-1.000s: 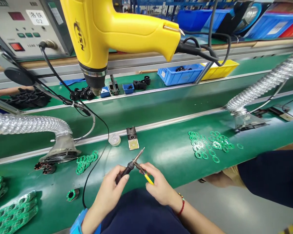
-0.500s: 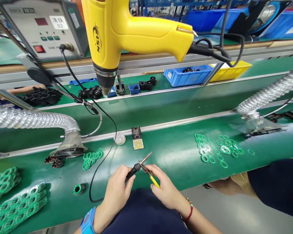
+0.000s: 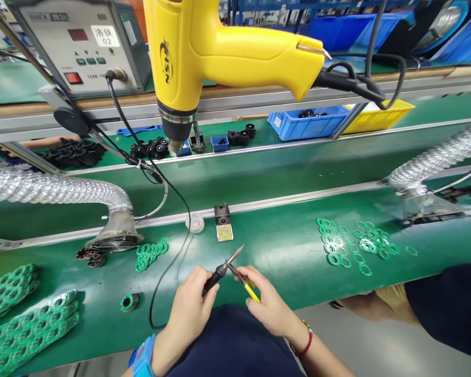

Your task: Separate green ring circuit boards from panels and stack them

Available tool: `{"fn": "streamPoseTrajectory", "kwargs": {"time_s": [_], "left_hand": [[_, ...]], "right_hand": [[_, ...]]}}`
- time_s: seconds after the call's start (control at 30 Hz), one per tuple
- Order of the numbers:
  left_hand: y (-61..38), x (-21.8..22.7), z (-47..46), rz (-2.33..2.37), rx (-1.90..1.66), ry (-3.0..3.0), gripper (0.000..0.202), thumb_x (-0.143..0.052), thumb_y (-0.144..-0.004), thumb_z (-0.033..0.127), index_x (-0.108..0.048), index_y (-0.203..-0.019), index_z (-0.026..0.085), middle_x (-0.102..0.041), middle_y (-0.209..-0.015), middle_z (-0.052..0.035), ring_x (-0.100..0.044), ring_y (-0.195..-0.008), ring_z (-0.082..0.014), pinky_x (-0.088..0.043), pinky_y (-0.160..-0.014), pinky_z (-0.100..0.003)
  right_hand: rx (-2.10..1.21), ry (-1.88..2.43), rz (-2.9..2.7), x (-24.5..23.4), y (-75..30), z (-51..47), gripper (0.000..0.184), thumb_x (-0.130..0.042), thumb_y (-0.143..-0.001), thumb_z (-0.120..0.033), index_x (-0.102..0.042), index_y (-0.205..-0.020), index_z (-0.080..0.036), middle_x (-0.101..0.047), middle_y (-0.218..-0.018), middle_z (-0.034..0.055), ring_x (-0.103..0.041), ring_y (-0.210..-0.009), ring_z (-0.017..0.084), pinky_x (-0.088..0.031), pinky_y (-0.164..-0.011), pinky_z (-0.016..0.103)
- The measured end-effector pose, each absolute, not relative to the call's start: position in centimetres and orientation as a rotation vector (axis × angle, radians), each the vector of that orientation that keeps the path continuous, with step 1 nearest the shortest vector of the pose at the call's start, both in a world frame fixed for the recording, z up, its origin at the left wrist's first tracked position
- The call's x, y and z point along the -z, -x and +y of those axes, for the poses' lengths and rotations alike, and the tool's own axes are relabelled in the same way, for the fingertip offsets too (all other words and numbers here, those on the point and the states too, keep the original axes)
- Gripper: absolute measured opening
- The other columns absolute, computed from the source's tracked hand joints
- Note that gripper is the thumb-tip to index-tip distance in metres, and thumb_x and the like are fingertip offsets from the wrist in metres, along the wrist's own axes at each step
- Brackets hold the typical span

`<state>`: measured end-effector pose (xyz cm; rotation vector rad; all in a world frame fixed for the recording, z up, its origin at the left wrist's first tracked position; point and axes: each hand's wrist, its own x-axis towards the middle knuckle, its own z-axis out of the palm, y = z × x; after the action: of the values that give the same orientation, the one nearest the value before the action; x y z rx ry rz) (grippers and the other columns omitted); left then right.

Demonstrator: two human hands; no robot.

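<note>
My left hand [image 3: 192,301] is closed round the black handle of a soldering iron [image 3: 221,272], whose metal tip points up and to the right. In my right hand [image 3: 269,301] are pliers [image 3: 253,291] with yellow grips. Their jaws meet the iron's metal shaft just above the handle; whether they clamp it firmly I cannot tell. Beyond the tip stands a black soldering iron stand [image 3: 222,214] with a yellowish sponge [image 3: 225,233] in its tray. A small round clear container [image 3: 195,223] lies left of it.
Green ring boards [image 3: 339,243] lie scattered at the right, near another person's arm [image 3: 361,305]. At the left are stacked green board panels [image 3: 31,330], a wound coil [image 3: 129,302] and a fume hood [image 3: 118,231]. A yellow heat gun [image 3: 227,52] hangs overhead. The iron's cord [image 3: 163,277] loops across the bench.
The camera view has shifted slightly, so the bench things sit a little further right. The pliers have turned slightly at the iron's shaft. Both hands keep their holds.
</note>
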<state>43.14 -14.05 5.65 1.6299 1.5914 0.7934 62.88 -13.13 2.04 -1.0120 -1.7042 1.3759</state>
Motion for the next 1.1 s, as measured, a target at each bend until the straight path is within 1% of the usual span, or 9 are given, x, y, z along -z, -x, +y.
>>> {"fn": "streamPoseTrajectory", "kwargs": {"time_s": [0.1,0.2,0.27,0.37,0.5,0.63,0.77,0.97,1.1], "left_hand": [[-42.4,-5.5,-13.5,1.271,-0.622,-1.217,0.035,-0.056,-0.075,0.050,-0.051,-0.077,0.016,-0.045,-0.059,0.0010,-0.040,-0.050,-0.0096,-0.031,-0.047,-0.022],[-41.6,-5.5,-12.7,0.825,-0.437,-0.764,0.051,-0.051,-0.073,0.061,-0.051,-0.088,0.013,-0.038,-0.045,0.0058,-0.025,-0.029,-0.0070,-0.016,-0.032,-0.022],[-41.6,-5.7,-12.4,0.880,-0.510,-0.765,0.049,-0.051,-0.075,0.058,-0.051,-0.091,0.012,-0.045,-0.051,0.0040,-0.026,-0.030,-0.0055,-0.016,-0.032,-0.021],[-42.4,-5.9,-12.6,1.225,-0.668,-1.076,0.034,-0.054,-0.077,0.048,-0.048,-0.080,0.015,-0.047,-0.064,0.0017,-0.037,-0.047,-0.0064,-0.027,-0.043,-0.020],[-43.3,-5.8,-13.1,1.531,-0.744,-1.600,0.016,-0.054,-0.077,0.032,-0.050,-0.074,0.017,-0.049,-0.071,-0.0012,-0.044,-0.069,-0.0133,-0.036,-0.065,-0.025],[-42.6,-5.4,-12.7,1.230,-0.543,-1.172,0.031,-0.053,-0.076,0.046,-0.053,-0.080,0.015,-0.053,-0.063,-0.0022,-0.043,-0.049,-0.0108,-0.031,-0.045,-0.022],[-41.9,-5.0,-12.1,0.787,-0.386,-0.720,0.049,-0.051,-0.073,0.056,-0.055,-0.089,0.010,-0.053,-0.053,-0.0011,-0.029,-0.028,-0.0069,-0.017,-0.030,-0.022],[-43.5,-4.4,-12.5,1.393,-0.712,-1.326,0.024,-0.057,-0.073,0.036,-0.042,-0.071,0.017,-0.044,-0.062,0.0028,-0.039,-0.058,-0.0094,-0.031,-0.054,-0.021],[-43.8,-4.1,-12.8,1.551,-0.637,-1.615,0.013,-0.047,-0.078,0.031,-0.047,-0.075,0.018,-0.050,-0.072,-0.0017,-0.043,-0.067,-0.0148,-0.032,-0.064,-0.027]], "right_hand": [[-1.421,0.940,-1.635,-1.5,-62.9,-13.3,0.062,-0.038,-0.057,-0.007,-0.054,-0.116,-0.018,-0.056,-0.106,0.0085,-0.057,-0.098,0.019,-0.043,-0.094,0.039],[-1.539,0.790,-1.558,-0.9,-63.5,-13.1,0.065,-0.040,-0.058,-0.008,-0.050,-0.121,-0.018,-0.057,-0.112,0.0096,-0.056,-0.104,0.019,-0.042,-0.096,0.039],[-1.529,0.809,-1.579,-0.8,-63.8,-12.9,0.067,-0.040,-0.059,-0.008,-0.047,-0.126,-0.018,-0.053,-0.121,0.0106,-0.051,-0.114,0.021,-0.038,-0.102,0.041],[-1.419,0.932,-1.697,-1.2,-63.8,-12.8,0.068,-0.040,-0.060,-0.007,-0.046,-0.127,-0.019,-0.047,-0.129,0.0106,-0.043,-0.124,0.021,-0.029,-0.109,0.044],[-1.339,1.037,-1.747,-1.8,-63.1,-12.8,0.066,-0.038,-0.058,-0.006,-0.049,-0.122,-0.018,-0.053,-0.118,0.0100,-0.049,-0.114,0.020,-0.036,-0.104,0.042],[-1.337,0.963,-1.706,-1.6,-63.0,-12.8,0.063,-0.036,-0.055,-0.006,-0.054,-0.114,-0.018,-0.057,-0.105,0.0077,-0.056,-0.100,0.019,-0.043,-0.095,0.037],[-1.375,0.802,-1.716,-1.1,-63.6,-12.6,0.066,-0.039,-0.055,-0.006,-0.052,-0.119,-0.019,-0.053,-0.119,0.0084,-0.049,-0.115,0.021,-0.037,-0.103,0.039],[-1.340,1.078,-1.744,-0.8,-63.2,-12.6,0.064,-0.038,-0.060,-0.007,-0.048,-0.122,-0.018,-0.053,-0.120,0.0100,-0.050,-0.114,0.020,-0.037,-0.104,0.041],[-1.350,1.147,-1.706,-0.7,-63.1,-12.5,0.059,-0.038,-0.060,-0.008,-0.051,-0.116,-0.018,-0.057,-0.109,0.0086,-0.056,-0.101,0.019,-0.042,-0.098,0.040]]}}
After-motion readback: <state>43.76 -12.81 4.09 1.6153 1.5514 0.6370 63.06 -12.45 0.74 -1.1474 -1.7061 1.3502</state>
